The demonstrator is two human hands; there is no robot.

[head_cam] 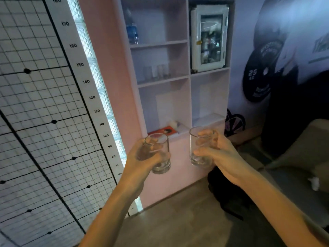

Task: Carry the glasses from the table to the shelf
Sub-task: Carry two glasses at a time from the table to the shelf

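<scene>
My left hand (142,157) is wrapped around a clear drinking glass (159,154), held upright at chest height. My right hand (217,154) grips a second clear glass (200,147), also upright and a little higher. Both glasses look empty. Ahead stands a pale pink shelf unit (189,75) with open compartments. On its middle left shelf (162,82) stand several clear glasses (156,72) in a row. The table is out of view.
A water bottle (132,31) stands on the upper left shelf and a small glass-door fridge (209,38) fills the upper right one. A red book (164,131) lies on a lower shelf. Left is a grid height chart (53,104); right, a grey seat (293,157).
</scene>
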